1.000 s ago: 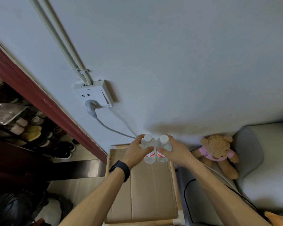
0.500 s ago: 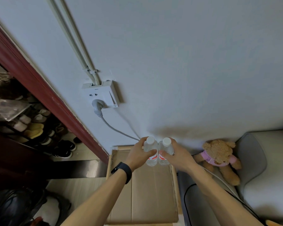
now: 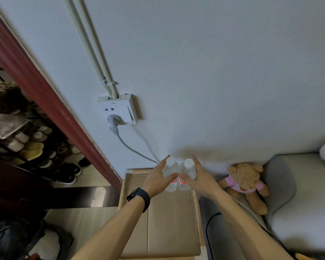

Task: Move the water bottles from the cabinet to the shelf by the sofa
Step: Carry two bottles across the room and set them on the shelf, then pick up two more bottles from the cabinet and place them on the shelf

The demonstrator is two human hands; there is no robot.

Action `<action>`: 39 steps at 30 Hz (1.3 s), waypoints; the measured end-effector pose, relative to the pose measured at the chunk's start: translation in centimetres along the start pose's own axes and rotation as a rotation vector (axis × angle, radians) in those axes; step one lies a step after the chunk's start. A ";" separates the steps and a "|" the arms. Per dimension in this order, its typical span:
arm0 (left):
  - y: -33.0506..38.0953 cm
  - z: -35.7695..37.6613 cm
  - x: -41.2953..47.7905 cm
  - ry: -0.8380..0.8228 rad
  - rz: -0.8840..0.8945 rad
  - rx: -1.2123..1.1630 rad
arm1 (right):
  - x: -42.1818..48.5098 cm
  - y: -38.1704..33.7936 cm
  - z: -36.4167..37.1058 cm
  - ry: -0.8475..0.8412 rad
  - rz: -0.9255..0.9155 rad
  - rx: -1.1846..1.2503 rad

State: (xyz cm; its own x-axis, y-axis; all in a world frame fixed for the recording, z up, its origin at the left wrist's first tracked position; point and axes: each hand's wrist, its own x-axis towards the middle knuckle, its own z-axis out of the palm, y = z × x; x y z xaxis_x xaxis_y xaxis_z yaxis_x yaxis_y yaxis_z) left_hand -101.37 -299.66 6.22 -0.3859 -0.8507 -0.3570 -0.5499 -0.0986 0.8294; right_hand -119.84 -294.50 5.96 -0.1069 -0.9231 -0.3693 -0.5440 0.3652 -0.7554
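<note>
Two water bottles [image 3: 179, 170], white caps, red labels, stand upright and touching each other, lower centre of frame. They sit at the far end of the shelf [image 3: 196, 205], on its cardboard lining, close to the wall.

Your left hand [image 3: 156, 182] flanks the left bottle and your right hand [image 3: 202, 182] the right one. Change from half a second ago: fingers were wrapped round the bottles, now they're straightened and spread, with only the thumbs and the inner sides of the fingers touching plastic. Both hands read as opened, letting go. The bottles haven't shifted.

Meaning: this pair looks delivered, placement done bar pulling the hands away. Whether more bottles wait in the cabinet, can't tell; it isn't in view.

Around:
- Black watch [image 3: 139, 197] on your left wrist.
- Sofa [image 3: 298, 194] at right of frame, just beside the shelf, with a teddy bear [image 3: 244, 179] on its near end.
- Wall socket [image 3: 118, 109] above centre-left; its grey cable [image 3: 131, 149] runs down towards the bottles.
- Shoe rack [image 3: 32, 147] at left, past the red door frame.
</note>
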 end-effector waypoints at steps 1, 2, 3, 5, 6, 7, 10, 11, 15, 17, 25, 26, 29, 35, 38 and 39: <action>-0.1 0.0 -0.3 -0.013 -0.011 -0.003 | -0.2 0.4 0.0 0.001 0.010 0.026; -0.3 -0.1 -0.6 -0.018 -0.020 -0.010 | -0.6 1.0 -0.1 0.017 0.028 0.044; -0.6 -0.1 -1.1 -0.015 -0.030 -0.014 | -1.2 1.7 -0.1 0.043 0.048 0.055; -1.7 0.0 -2.0 0.012 -0.045 0.004 | -2.7 3.1 0.0 0.080 0.091 0.076; -2.6 0.1 -2.6 0.025 -0.056 0.013 | -3.6 3.8 0.2 0.083 0.110 0.076; -3.5 0.2 -3.2 0.028 -0.079 0.009 | -4.5 4.7 0.4 0.088 0.121 0.053; -6.6 0.8 -5.2 0.016 -0.175 0.005 | -6.9 6.9 2.0 0.070 0.107 -0.016; -7.6 1.0 -6.0 0.018 -0.207 0.010 | -7.6 7.2 2.7 0.033 0.085 -0.041; -11.0 2.0 -9.5 0.081 -0.273 0.166 | -8.5 7.9 5.7 -0.133 -0.026 -0.288; -12.9 2.5 -11.8 0.137 -0.329 0.305 | -8.4 7.2 7.4 -0.224 -0.145 -0.422; -19.4 4.5 -27.8 0.598 -0.672 0.326 | -8.4 -0.7 17.7 -0.615 -0.785 -0.607; -19.9 4.8 -30.7 0.663 -0.730 0.306 | -9.3 -2.0 19.5 -0.655 -0.862 -0.615; -20.7 5.9 -40.1 0.873 -0.910 0.283 | -13.7 -6.2 25.1 -0.771 -1.122 -0.616; -18.7 9.9 -60.7 1.229 -1.300 0.246 | -30.1 -14.6 34.4 -1.018 -1.599 -0.646; -16.8 13.1 -70.7 1.315 -1.490 0.253 | -40.3 -17.5 37.4 -1.092 -1.799 -0.575; -16.1 14.4 -74.0 1.336 -1.544 0.257 | -43.9 -18.2 38.3 -1.112 -1.849 -0.554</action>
State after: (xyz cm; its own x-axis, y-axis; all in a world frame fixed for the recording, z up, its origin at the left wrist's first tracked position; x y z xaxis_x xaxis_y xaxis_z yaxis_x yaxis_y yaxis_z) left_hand -74.61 -227.70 13.15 0.9978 0.0654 0.0134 0.0637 -0.9924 0.1057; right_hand -73.40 -256.01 15.24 0.9091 0.3920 0.1406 0.4137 -0.8113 -0.4130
